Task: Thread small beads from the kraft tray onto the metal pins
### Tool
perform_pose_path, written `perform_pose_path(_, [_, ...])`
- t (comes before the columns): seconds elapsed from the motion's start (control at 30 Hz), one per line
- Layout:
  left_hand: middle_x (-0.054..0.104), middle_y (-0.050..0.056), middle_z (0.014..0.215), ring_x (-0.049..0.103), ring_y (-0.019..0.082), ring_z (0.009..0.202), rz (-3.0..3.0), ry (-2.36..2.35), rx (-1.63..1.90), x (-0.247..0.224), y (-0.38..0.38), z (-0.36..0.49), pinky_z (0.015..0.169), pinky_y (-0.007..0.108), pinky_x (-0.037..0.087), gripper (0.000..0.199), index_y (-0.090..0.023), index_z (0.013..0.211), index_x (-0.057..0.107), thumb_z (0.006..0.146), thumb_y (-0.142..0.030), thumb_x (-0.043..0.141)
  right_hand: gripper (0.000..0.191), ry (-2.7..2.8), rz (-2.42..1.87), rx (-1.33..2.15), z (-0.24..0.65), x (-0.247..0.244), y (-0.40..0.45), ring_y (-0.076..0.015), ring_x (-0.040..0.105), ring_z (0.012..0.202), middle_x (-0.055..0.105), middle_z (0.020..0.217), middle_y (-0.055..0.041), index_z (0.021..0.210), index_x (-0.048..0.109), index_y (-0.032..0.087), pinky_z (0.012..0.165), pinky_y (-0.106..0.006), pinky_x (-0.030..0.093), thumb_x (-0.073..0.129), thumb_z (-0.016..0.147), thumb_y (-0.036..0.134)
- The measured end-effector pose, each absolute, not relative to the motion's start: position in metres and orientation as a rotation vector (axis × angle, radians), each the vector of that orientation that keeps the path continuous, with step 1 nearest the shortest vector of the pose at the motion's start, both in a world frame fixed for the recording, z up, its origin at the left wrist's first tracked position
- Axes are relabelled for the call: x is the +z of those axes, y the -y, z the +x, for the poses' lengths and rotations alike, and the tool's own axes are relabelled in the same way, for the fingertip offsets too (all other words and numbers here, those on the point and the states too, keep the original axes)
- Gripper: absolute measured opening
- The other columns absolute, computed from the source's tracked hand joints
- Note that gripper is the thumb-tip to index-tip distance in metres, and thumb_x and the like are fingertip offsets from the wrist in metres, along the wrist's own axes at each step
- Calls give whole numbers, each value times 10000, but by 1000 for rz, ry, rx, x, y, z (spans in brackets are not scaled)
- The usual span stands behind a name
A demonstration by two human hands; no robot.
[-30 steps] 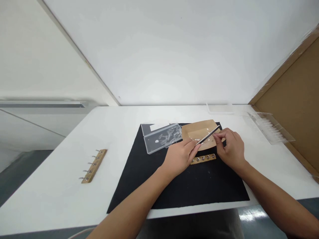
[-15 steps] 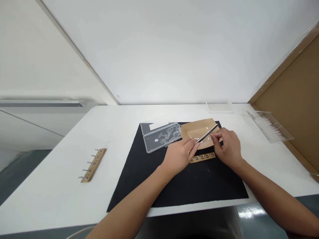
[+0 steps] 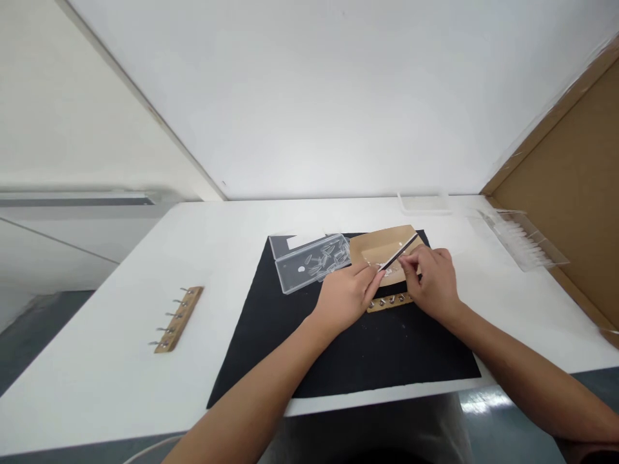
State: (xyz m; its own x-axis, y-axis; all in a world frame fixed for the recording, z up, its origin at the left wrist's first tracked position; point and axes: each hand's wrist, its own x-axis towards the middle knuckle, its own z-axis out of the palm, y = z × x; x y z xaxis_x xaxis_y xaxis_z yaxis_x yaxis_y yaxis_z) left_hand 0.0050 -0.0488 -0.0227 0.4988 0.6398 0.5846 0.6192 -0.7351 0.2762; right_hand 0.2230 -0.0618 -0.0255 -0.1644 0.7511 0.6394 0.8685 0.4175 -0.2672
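Observation:
My left hand (image 3: 345,293) is closed round the lower end of a thin black-and-white strip (image 3: 400,251), which slants up to the right. Thumb and fingertips of my right hand (image 3: 432,280) are pinched together beside the strip's middle; anything between them is too small to make out. Beneath the strip lies a brown paper tray (image 3: 365,243) with small white bits in it. Just in front of the tray, partly hidden by both hands, is a wooden bar with metal clips (image 3: 391,301).
A clear plastic case (image 3: 294,277) of transparent nail-shaped pieces lies open on the black mat (image 3: 358,361). Another wooden bar with clips (image 3: 178,320) rests on the white table (image 3: 120,386). At right stand a clear holder (image 3: 525,241) and a cardboard panel (image 3: 565,161).
The camera view has shifted slightly. My right hand has slid a little down along the strip toward my left hand, still pinched. My left hand keeps its hold.

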Motion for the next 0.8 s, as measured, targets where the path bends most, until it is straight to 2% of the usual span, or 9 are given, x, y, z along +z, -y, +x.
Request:
perform_pose_path(0.23, [638,10,702,573,128,588,2736,-1101,1092,-23,48,5,562,276,333,356,-164,833,671,1114,-289,491,197,1985,-1339,-182,218,-26,62,-181,588,686,675,793,-2,869,517,228,800,-382,354,566,1054,274])
perform_pose_path(0.57, [683,24,748,624,143,633,2811,-1159,1087,-21,51,5,563,283,351,311,-166,936,684,1122,-295,470,199,1934,-1392,-186,213,-23,64,-189,593,678,657,776,-4,872,500,234,817,-406,359,534,1063,280])
perform_pose_path(0.8, [679,20,739,616,137,613,2775,-1163,1118,-19,53,6,557,284,350,317,-165,930,682,1123,-296,468,186,1901,-1377,-164,214,-20,62,-181,604,681,673,792,-2,877,506,231,819,-402,355,552,1051,276])
